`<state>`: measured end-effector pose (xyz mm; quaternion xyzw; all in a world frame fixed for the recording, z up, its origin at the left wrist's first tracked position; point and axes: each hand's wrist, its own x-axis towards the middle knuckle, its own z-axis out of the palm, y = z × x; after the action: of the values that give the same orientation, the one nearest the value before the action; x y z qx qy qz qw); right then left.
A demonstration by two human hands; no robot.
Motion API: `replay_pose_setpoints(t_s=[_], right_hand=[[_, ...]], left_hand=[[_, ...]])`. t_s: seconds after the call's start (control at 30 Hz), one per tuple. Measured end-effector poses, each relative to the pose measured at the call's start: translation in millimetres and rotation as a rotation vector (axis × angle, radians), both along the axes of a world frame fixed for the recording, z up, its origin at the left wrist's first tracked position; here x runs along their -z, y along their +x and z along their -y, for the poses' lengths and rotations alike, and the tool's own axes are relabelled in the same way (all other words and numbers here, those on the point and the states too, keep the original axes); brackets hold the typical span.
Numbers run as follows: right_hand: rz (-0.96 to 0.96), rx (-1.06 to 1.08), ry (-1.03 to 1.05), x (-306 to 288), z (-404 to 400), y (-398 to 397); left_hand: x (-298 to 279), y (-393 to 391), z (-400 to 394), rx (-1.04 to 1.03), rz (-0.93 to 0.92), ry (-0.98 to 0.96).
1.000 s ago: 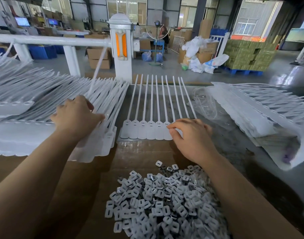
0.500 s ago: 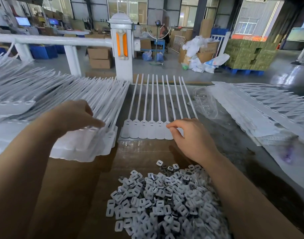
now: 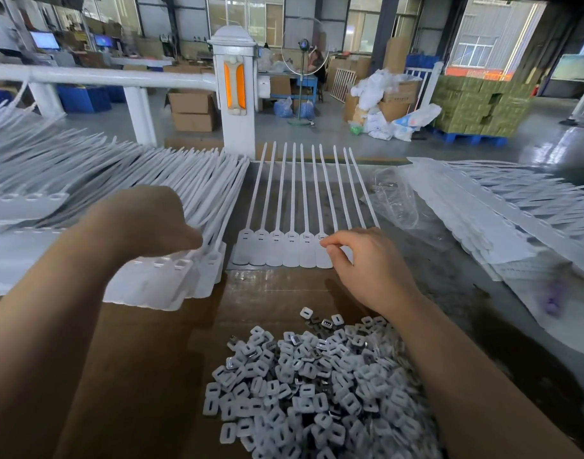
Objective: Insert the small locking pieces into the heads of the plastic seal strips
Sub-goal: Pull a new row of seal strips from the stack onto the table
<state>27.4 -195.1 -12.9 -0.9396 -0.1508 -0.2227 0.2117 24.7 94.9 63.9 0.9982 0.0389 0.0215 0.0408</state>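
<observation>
On the tabletop [image 3: 277,293] a row of seal strips [image 3: 284,246] is lying flat, heads toward the person, tails pointing away. At the row's right end the right hand [image 3: 366,263] is resting on the strips, thumb and forefinger pinched at a head — whether a locking piece sits between them I cannot tell. Near the person a heap of locking pieces [image 3: 310,385] is lying. Over the big pile of strips [image 3: 101,200] on the left, the left hand [image 3: 151,223] is hanging with fingers curled under — its grasp is hidden.
</observation>
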Motion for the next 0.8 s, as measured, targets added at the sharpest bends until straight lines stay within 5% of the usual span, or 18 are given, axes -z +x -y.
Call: replay_pose_setpoints(t_s=[0.1, 0.33, 0.5, 0.63, 0.8], right_hand=[[-0.003, -0.003, 0.005, -1, 0, 0], [-0.002, -0.007, -0.003, -1, 0, -2], [-0.014, -0.003, -0.002, -2, -1, -2], [-0.015, -0.007, 0.004, -2, -2, -2], [-0.035, -0.011, 0.0, 0, -1, -2]], left_hand=[[4, 0, 7, -0.058, 0.222, 0.078], [-8, 3, 3, -0.256, 0.196, -0.161], [-17, -3, 7, -0.378, 0.579, -0.213], [-14, -7, 18, -0.306, 0.745, -0.134], [5, -6, 44, -0.19, 0.688, -0.056]])
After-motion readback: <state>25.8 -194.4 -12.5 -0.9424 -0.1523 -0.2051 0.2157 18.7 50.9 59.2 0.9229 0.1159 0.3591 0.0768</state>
